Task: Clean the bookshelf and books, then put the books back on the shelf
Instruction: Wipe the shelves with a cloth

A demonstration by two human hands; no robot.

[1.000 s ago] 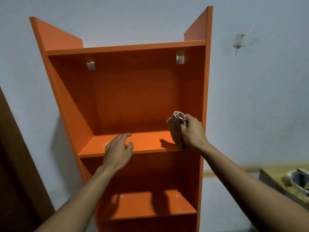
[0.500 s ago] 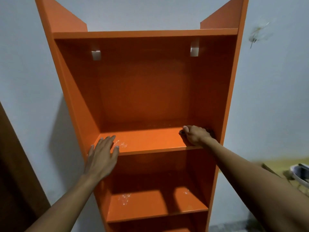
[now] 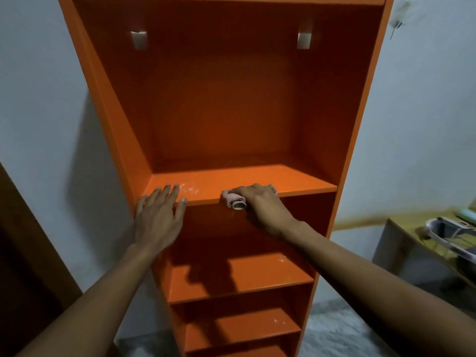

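An orange bookshelf point(image 3: 226, 104) stands against a pale wall, with no books on any of its boards. My right hand point(image 3: 262, 204) presses a bunched pinkish cloth point(image 3: 233, 199) onto the front edge of the upper shelf board point(image 3: 296, 181), near its middle. My left hand point(image 3: 158, 215) lies flat with fingers spread on the board's front left corner. A patch of whitish dust point(image 3: 189, 189) sits on the board between the two hands. No books are in view.
Lower boards point(image 3: 270, 274) carry small white specks. A low yellow table point(image 3: 422, 235) at the right holds a white tray-like object point(image 3: 448, 233). A dark wooden door edge point(image 3: 23, 253) is at the left. Grey floor shows below.
My right hand slid the cloth from the board's right rear corner leftward to the front edge near the middle. The view has come closer to the shelf. My left hand stays on the left corner.
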